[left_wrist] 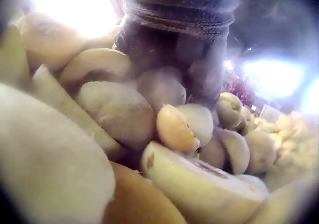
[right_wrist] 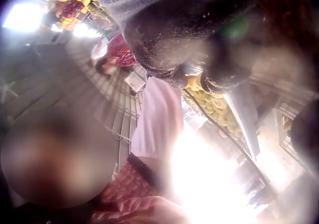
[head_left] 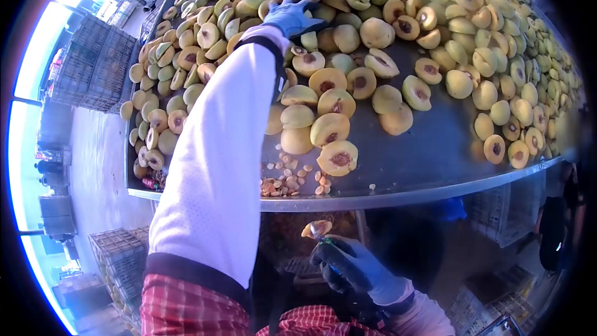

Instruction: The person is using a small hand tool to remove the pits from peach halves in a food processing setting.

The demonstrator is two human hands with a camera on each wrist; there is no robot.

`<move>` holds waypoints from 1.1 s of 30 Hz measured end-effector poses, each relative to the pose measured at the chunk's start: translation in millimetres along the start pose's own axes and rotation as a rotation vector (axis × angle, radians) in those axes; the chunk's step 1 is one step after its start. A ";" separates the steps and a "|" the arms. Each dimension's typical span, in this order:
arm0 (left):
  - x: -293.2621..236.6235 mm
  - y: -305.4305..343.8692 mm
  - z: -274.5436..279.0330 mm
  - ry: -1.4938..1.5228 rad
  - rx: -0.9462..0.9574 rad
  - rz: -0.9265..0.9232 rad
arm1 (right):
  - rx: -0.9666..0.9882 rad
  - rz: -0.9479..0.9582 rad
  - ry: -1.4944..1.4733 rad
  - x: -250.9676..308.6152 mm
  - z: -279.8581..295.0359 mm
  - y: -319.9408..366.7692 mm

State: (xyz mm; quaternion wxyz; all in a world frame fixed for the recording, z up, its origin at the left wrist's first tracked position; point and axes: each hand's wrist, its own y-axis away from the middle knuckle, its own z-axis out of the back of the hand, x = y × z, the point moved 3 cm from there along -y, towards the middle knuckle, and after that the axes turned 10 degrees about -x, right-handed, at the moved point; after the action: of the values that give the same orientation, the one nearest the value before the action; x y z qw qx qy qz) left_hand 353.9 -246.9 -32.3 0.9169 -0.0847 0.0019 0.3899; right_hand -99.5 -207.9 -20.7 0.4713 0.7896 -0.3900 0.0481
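In the head view the left hand, in a blue glove, reaches onto the heap of halved fruit at the table's far side, fingers spread over the pieces. The left wrist view shows that gloved hand above cut fruit; its fingertips are hidden. Below the table's near edge, the right hand, in a dark-palmed glove, has its fingers curled round a small tool with a green part. A piece of fruit is at the tool's tip. The right wrist view shows the curled glove close up.
Loose pits lie by the metal table's near rim. More halves cover the right side. Stacked crates stand at the left, others at the lower left. Another person's red clothing shows in the right wrist view.
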 end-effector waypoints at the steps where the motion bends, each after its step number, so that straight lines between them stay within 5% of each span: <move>1: 11.8 2.1 -13.6 -0.008 0.016 -0.007 | 0.027 0.030 0.034 0.8 2.1 0.9; 4: 3.8 41.9 -26.0 0.385 0.298 -0.116 | 0.024 0.066 0.057 -0.1 4.0 3.7; 6: -6.1 80.7 -29.9 0.280 0.181 0.006 | 0.027 0.078 0.078 -3.3 1.5 6.0; 9: -18.3 134.7 -7.8 0.349 0.305 0.078 | 0.037 0.103 0.135 -11.1 -0.2 9.2; 12: -23.7 173.1 30.2 0.310 0.041 0.152 | 0.067 0.117 0.149 -18.4 -1.5 13.1; 15: -51.4 224.2 92.7 0.636 -0.263 0.204 | 0.092 0.211 0.106 -24.2 -2.0 17.6; 17: -69.2 273.6 110.3 1.241 -0.258 0.169 | 0.105 0.333 0.098 -33.3 -5.9 16.5; 18: -90.0 305.6 121.4 1.356 -0.191 0.334 | 0.183 0.287 0.051 -35.0 -12.1 27.8; 21: -120.7 380.2 135.8 1.453 -0.155 0.339 | 0.471 0.190 -0.192 -44.4 -32.2 55.4; 24: -126.9 436.5 118.4 1.619 -0.331 0.588 | 0.277 0.122 -0.171 -73.5 -41.7 45.5; 28: -118.8 481.6 123.2 1.669 -0.511 0.651 | 0.247 0.092 -0.268 -116.1 -36.4 20.0; 30: -128.3 495.6 123.6 1.618 -0.467 0.512 | 0.287 0.082 -0.340 -117.5 -46.7 23.8; 32: -142.1 506.8 126.3 1.572 -0.217 0.431 | 0.217 0.004 -0.462 -118.6 -61.7 26.9; 33: -145.0 514.7 120.0 1.547 -0.277 0.484 | 0.160 0.083 -0.442 -118.6 -60.6 27.8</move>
State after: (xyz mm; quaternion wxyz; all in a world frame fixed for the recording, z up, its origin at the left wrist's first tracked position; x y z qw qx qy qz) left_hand -122.8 19.1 16.9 0.5282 -0.4391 0.6036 0.4049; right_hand -182.2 -99.8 -20.3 0.3081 0.7990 -0.5108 -0.0758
